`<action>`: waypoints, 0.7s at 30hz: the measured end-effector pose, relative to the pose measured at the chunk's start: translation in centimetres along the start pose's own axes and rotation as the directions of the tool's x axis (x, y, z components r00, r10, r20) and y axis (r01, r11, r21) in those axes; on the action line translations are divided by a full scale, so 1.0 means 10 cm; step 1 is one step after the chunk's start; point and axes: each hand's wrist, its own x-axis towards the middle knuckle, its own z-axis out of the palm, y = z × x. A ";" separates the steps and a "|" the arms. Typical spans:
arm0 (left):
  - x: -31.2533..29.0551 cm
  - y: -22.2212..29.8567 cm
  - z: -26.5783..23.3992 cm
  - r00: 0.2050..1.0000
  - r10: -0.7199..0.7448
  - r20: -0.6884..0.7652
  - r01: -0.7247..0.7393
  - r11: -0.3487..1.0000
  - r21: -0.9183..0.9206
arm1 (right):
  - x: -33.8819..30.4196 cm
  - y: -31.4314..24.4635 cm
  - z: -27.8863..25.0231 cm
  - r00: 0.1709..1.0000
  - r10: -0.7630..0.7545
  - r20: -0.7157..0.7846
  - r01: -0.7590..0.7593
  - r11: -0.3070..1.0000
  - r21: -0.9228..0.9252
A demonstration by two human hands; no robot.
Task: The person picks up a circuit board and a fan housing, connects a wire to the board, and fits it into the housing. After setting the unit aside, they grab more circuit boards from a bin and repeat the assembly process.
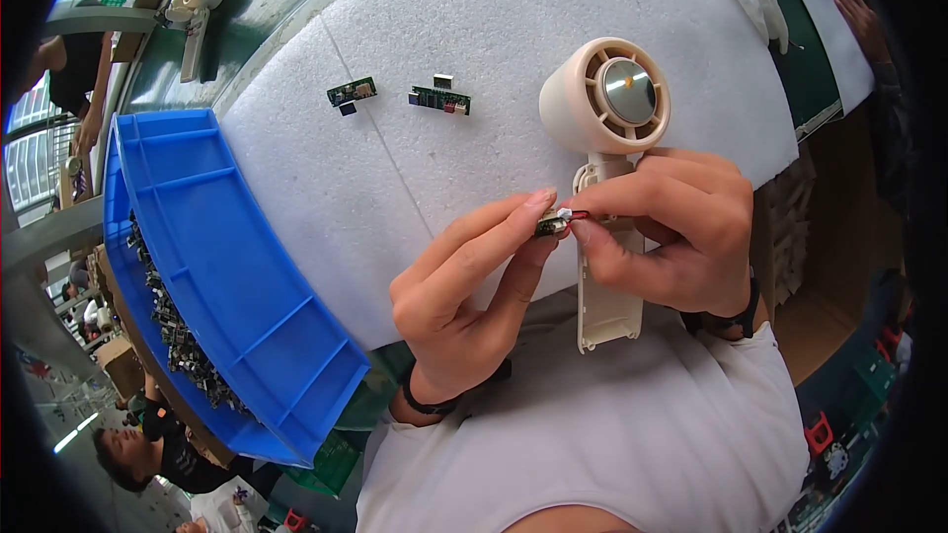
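Observation:
My left hand [472, 281] pinches a small circuit board [551, 225] between thumb and fingertips. A white plug [565, 215] with red and black wires [580, 214] meets the board's edge, and the thumb and forefinger of my right hand [681, 222] close on it. Whether the plug is fully seated is too small to tell. Below and behind the right hand lies a cream handheld fan, with a round head [592, 104] and an open handle shell [607, 306]. The right hand's other fingers curl over the handle by the fan's neck.
Two loose circuit boards, one on the left [353, 93] and one nearer the middle [440, 99], lie on the white foam sheet [474, 0]. A blue bin [237, 266] holding many boards stands at the left. Another fan [200, 5] is at the far left. Other people are nearby.

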 end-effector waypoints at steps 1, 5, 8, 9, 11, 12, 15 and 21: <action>0.00 0.00 -0.01 1.000 0.000 0.001 0.000 1.000 0.000 | 0.00 0.00 -0.01 0.999 0.030 0.010 -0.030 0.999 0.022; 0.01 -0.01 -0.02 0.999 0.022 0.033 -0.022 1.000 0.017 | -0.02 0.03 0.02 1.000 0.004 -0.006 -0.003 0.999 0.039; 0.00 -0.03 0.00 0.997 0.081 0.015 -0.082 0.994 0.069 | -0.01 0.03 0.01 1.000 -0.009 0.014 0.008 0.998 0.062; -0.01 -0.02 0.00 0.997 0.079 0.014 -0.080 0.994 0.070 | -0.01 0.04 0.01 1.000 -0.015 0.024 0.013 0.997 0.073; -0.03 -0.01 0.00 0.997 0.069 0.027 -0.071 0.994 0.080 | -0.02 0.05 0.00 0.999 0.001 0.038 -0.005 0.996 0.089; -0.03 -0.01 0.00 0.997 0.064 0.034 -0.066 0.994 0.085 | -0.04 0.05 -0.01 0.999 0.017 0.051 -0.022 0.995 0.101; -0.02 -0.02 0.01 0.995 0.096 0.028 -0.099 0.987 0.126 | -0.02 0.01 -0.02 0.997 0.052 0.064 -0.057 0.995 0.087; -0.04 -0.02 0.01 0.995 0.102 0.010 -0.102 0.983 0.152 | -0.02 -0.02 -0.01 0.995 0.085 0.060 -0.087 0.995 0.041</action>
